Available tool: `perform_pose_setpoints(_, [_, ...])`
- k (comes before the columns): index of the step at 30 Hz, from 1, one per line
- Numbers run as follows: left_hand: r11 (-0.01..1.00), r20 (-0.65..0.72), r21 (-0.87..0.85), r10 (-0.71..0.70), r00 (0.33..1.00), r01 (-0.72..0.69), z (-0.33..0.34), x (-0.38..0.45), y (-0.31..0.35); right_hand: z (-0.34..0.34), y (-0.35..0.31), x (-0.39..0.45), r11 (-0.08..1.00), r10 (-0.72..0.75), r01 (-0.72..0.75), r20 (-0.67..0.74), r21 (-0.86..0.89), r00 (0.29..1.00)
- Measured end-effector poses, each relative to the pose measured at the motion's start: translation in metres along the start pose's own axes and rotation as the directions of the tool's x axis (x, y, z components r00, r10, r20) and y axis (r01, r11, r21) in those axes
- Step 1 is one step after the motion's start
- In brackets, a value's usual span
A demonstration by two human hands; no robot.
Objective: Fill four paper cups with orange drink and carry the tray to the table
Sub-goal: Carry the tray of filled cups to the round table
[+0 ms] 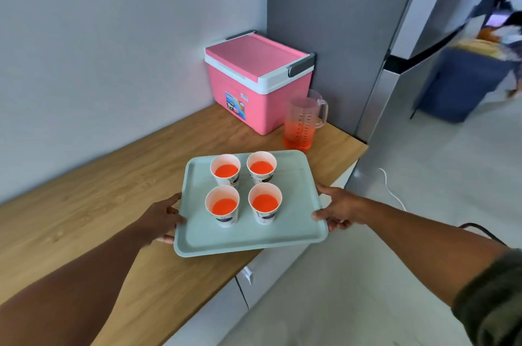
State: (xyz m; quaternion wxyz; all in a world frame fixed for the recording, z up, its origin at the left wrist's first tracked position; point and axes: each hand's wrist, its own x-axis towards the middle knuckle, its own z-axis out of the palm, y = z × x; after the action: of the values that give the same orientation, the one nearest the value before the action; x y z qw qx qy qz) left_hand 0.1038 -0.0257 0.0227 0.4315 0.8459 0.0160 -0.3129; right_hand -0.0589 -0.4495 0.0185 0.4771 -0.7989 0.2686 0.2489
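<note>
A pale green tray (299, 176) carries several white paper cups (225, 170) holding orange drink, set in two rows. My left hand (161, 218) grips the tray's left edge, thumb on the rim and fingers underneath. My right hand (337, 208) grips the right edge the same way. The tray's near right corner hangs past the front edge of the wooden counter (99, 204). A clear measuring jug (303, 122) with some orange drink at its bottom stands just behind the tray.
A pink cooler box (254, 82) with a white rim sits at the counter's back right corner against the wall. A grey fridge (381, 49) stands right of the counter. A blue bin (463, 82) is on the floor beyond, and a white cable (392, 190) lies nearby.
</note>
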Motion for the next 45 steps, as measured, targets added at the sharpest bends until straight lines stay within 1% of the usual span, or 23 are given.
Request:
perform_pose_setpoints(5, [0.998, 0.052, 0.049, 0.035, 0.998, -0.038, 0.044, -0.009, 0.025, -0.018, 0.055, -0.028, 0.996, 0.038, -0.033, -0.061, 0.08, 0.997])
perform_pose_setpoints(10, [0.991, 0.117, 0.111, 0.063, 0.991, -0.076, 0.099, -0.019, 0.052, -0.04, 0.109, -0.078, 0.986, 0.07, -0.054, -0.099, 0.155, 0.993])
perform_pose_setpoints(20, [0.95, 0.287, 0.234, 0.136, 0.948, -0.207, 0.253, -0.042, 0.12, -0.093, 0.247, -0.189, 0.935, 0.215, -0.132, -0.23, 0.328, 0.949])
perform_pose_setpoints(24, [0.924, 0.373, 0.249, 0.184, 0.909, -0.289, 0.32, -0.057, 0.148, -0.108, 0.303, -0.233, 0.901, 0.285, -0.156, -0.283, 0.405, 0.916])
perform_pose_setpoints(27, [0.908, 0.442, 0.262, 0.188, 0.877, -0.327, 0.36, -0.064, 0.169, -0.112, 0.336, -0.262, 0.885, 0.314, -0.152, -0.323, 0.439, 0.893])
perform_pose_setpoints(32, [0.871, 0.562, 0.28, 0.191, 0.805, -0.403, 0.431, -0.073, 0.21, -0.117, 0.386, -0.306, 0.839, 0.392, -0.161, -0.373, 0.519, 0.841])
perform_pose_setpoints(38, [0.833, 0.695, 0.294, 0.151, 0.703, -0.469, 0.515, -0.062, 0.253, -0.127, 0.441, -0.331, 0.769, 0.511, -0.173, -0.428, 0.616, 0.746])
perform_pose_setpoints(41, [0.815, 0.742, 0.264, 0.17, 0.648, -0.516, 0.553, -0.054, 0.279, -0.133, 0.461, -0.336, 0.733, 0.562, -0.173, -0.441, 0.658, 0.7])
perform_pose_setpoints(45, [0.762, 0.79, 0.256, 0.191, 0.583, -0.596, 0.601, -0.052, 0.318, -0.145, 0.479, -0.347, 0.66, 0.639, -0.164, -0.433, 0.733, 0.636])
